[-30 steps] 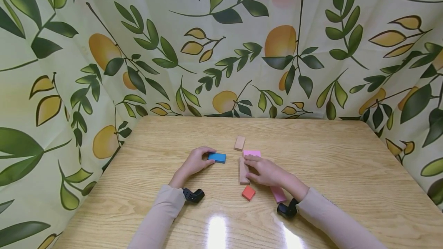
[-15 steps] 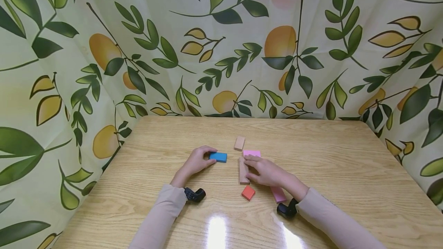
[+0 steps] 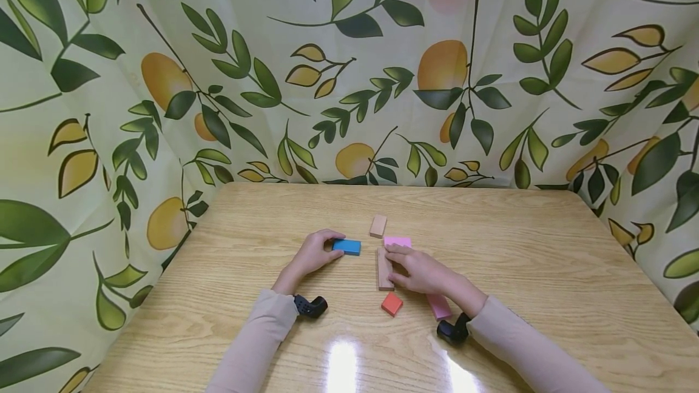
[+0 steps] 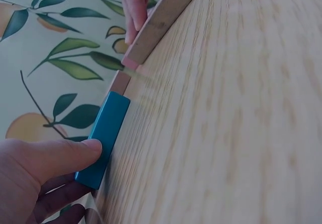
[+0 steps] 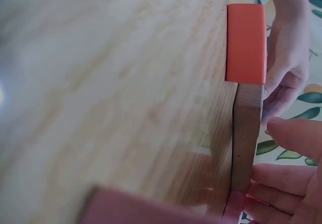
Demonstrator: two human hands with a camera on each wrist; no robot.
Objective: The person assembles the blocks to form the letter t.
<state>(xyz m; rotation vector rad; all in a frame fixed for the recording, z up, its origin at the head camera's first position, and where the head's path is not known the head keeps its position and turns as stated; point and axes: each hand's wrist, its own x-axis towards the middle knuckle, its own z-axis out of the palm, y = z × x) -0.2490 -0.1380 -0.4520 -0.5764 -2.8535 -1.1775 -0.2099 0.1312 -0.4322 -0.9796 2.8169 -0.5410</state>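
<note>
My left hand (image 3: 312, 253) pinches the left end of a blue rectangular block (image 3: 349, 247) between thumb and fingers. In the left wrist view, the thumb lies on the blue block (image 4: 108, 141). With fairly straight fingers, my right hand (image 3: 422, 270) touches a long plain wooden block (image 3: 384, 272), which points away from me. Against that block's far end lies a pink block (image 3: 397, 241), partly behind the fingers. A red block (image 3: 392, 304) sits near its close end. The right wrist view has the red block (image 5: 246, 44) beside the wooden block (image 5: 245, 138).
A small wooden block (image 3: 378, 226) lies beyond the pink one. Under the right wrist, a second pink block (image 3: 438, 306) is partly covered. The wooden table (image 3: 491, 217) meets a leaf-patterned cloth (image 3: 382, 77) at the back and sides. Black wrist cameras (image 3: 310, 306) hang close to the tabletop.
My left hand has shifted slightly to the right and away from me, bringing the blue block closer to the long wooden block. The right hand keeps its place.
</note>
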